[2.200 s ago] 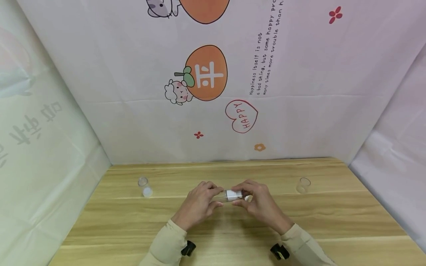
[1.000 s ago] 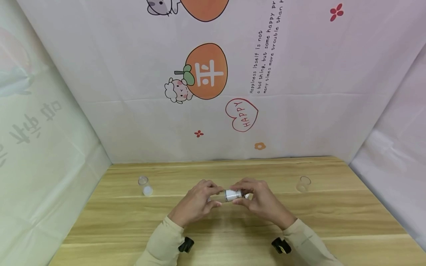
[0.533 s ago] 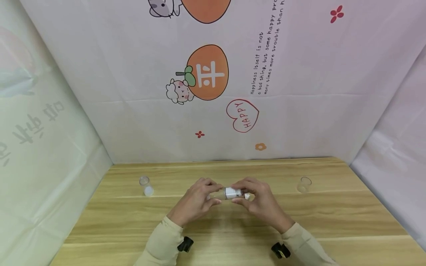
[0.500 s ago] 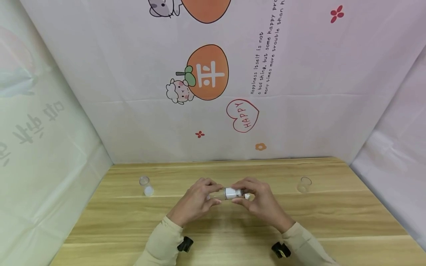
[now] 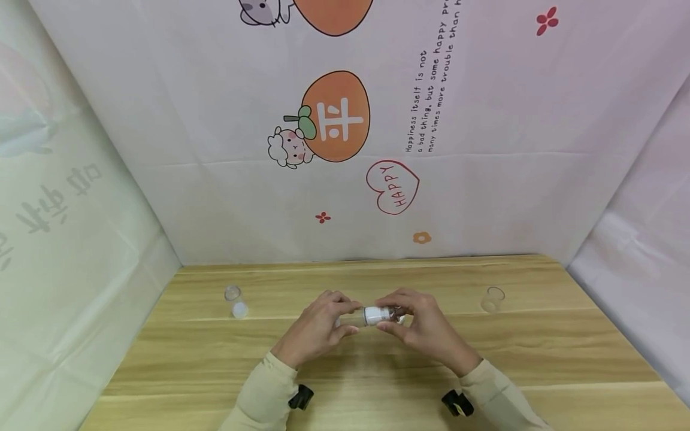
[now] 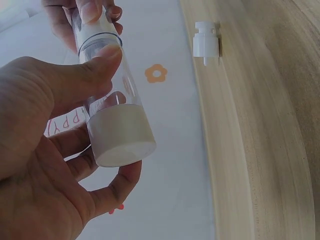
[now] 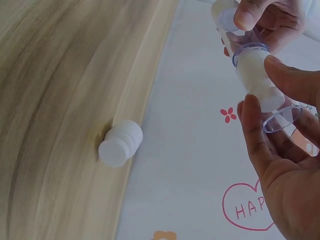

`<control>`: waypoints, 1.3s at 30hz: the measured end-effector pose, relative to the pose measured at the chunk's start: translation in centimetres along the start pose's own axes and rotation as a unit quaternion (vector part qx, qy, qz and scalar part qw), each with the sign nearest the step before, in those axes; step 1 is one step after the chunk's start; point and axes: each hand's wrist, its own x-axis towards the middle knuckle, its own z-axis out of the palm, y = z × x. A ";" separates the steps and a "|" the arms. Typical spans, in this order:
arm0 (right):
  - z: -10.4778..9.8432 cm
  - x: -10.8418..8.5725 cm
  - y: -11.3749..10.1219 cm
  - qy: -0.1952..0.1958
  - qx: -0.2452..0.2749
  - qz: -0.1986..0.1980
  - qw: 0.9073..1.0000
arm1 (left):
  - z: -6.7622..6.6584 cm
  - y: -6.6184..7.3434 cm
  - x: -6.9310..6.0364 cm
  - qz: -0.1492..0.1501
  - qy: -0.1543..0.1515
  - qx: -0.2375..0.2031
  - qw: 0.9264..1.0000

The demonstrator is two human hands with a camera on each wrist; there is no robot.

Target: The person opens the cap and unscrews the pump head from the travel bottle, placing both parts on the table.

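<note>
In the head view, my left hand (image 5: 318,328) and right hand (image 5: 428,328) hold a clear cylinder with a white inner part (image 5: 377,315) lengthwise between them, above the table. The left wrist view shows my left thumb and fingers (image 6: 45,110) round the clear wall, close to its white base (image 6: 122,135). At the other end, in the right wrist view, my right hand (image 7: 290,140) pinches the white inner part (image 7: 257,75) between thumb and fingers. A clear rim (image 7: 282,119) shows by the right palm. Fingers partly hide both ends.
On the wooden table (image 5: 215,365), a small clear piece (image 5: 232,293) lies at the left with a white piece (image 5: 239,309) against it. A clear cup-like piece (image 5: 492,300) is at the right. The left wrist view shows a white nozzle-like piece (image 6: 206,44). Printed cloth (image 5: 485,197) stands behind.
Both hands keep their hold on the cylinder, which has dipped very slightly at its right end. The pieces lying on the table have not moved.
</note>
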 end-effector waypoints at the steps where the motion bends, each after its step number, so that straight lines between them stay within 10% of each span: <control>1: 0.1 0.0 0.0 0.007 -0.005 -0.005 1.000 | 0.0 0.0 0.0 -0.003 -0.001 -0.003 1.000; 12: 0.2 -0.1 0.5 0.055 -0.029 -0.048 0.997 | 0.1 -0.4 -0.1 -0.026 0.000 -0.025 0.999; 39: -1.7 -0.7 1.4 0.097 -0.040 0.029 0.994 | -0.3 -1.2 -0.8 -0.068 0.028 -0.035 0.997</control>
